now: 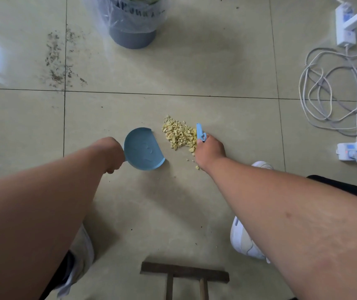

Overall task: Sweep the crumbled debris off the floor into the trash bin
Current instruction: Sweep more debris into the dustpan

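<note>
- Head view: the yellow debris (178, 134) lies in a heap on the floor tile (227, 126), between my two hands — my right hand (209, 151) touches its right edge, while my left hand (110, 153) is well apart on the other side.
- My right hand is closed around a small blue brush (199, 132), which stands against the heap's right side, its long axis running away from me.
- My left hand is wrapped around the handle of the blue dustpan (143, 151); the pan's straight open lip faces the heap, just beside it but not touching.
- So I judge the sweep goes leftward — brush pushing crumbs across onto the pan.
- The trash bin (133, 29), lined with clear plastic, stands well beyond both hands, straight ahead.
</note>
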Tool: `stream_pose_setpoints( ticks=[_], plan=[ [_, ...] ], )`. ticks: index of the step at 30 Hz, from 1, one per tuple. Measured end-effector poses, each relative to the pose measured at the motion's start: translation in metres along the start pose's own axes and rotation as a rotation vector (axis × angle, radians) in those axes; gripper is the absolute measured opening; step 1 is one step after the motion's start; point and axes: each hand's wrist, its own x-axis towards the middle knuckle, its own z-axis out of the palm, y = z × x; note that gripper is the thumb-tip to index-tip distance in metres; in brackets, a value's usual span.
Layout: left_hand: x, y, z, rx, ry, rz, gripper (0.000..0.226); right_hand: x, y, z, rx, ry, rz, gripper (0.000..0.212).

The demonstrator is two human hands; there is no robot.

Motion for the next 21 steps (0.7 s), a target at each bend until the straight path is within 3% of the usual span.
stream_pose_setpoints(
  ticks=[5, 9, 11, 15, 17, 21],
  plan=[
    [0.005, -0.005, 0.002, -0.016, -0.006, -0.011, 0.023, 0.006, -0.001, -0.017, 0.010, 0.072, -0.012, 0.014],
    [0.008, -0.006, 0.003, -0.019, -0.023, -0.030, 0.023, 0.005, 0.014, -0.043, -0.093, 0.124, 0.149, 0.026],
    [0.009, -0.005, 0.004, -0.020, -0.041, -0.070, 0.023, 0.001, 0.022, -0.044, -0.123, 0.089, 0.244, 0.027],
    [0.005, 0.003, 0.005, -0.040, -0.058, -0.093, 0.030, -0.018, 0.025, -0.018, -0.099, -0.133, 0.293, 0.048],
    [0.002, 0.004, 0.005, -0.046, -0.065, -0.085, 0.031, -0.021, 0.026, 0.000, -0.075, -0.201, 0.320, 0.042],
    [-0.002, -0.001, 0.006, -0.056, -0.097, -0.073, 0.027, 0.002, 0.040, 0.036, 0.107, -0.159, 0.353, 0.057]
  ],
)
